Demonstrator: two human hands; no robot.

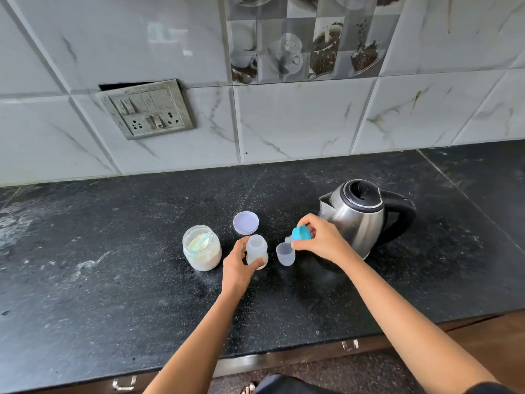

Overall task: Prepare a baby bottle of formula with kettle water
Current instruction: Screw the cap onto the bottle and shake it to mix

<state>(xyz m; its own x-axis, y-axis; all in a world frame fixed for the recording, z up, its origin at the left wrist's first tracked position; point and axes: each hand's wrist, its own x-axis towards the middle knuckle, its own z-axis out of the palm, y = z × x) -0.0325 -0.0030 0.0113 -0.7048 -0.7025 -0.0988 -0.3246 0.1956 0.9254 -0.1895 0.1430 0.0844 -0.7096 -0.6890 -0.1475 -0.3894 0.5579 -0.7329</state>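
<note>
— What lies nearest the camera?
— The person's two bare forearms, reaching out over the black stone counter (113, 294). The left hand (237, 270) curls thumb and fingers round the small clear baby bottle (256, 249), which stands upright on the counter with its mouth uncovered.
— And the other hand?
— The right hand (321, 241) pinches the blue screw ring (300, 233) in its fingertips. It holds the ring off the counter, just above a clear cap (285, 254) that stands mouth-up beside the bottle.
— Where is the formula?
— Just left of the bottle, in an open jar (201, 248) of white powder. A pale scoop (203, 240) lies inside it. A lilac lid (246, 222) lies flat on the counter behind the bottle.
— And the kettle?
— The steel kettle (359, 216) stands behind the right hand, its black lid down. Its spout points left and its black handle points right.
— Anything farther back?
— A grey switchboard (147, 110) is set into the marbled wall tiles (298, 120), off to the left.
</note>
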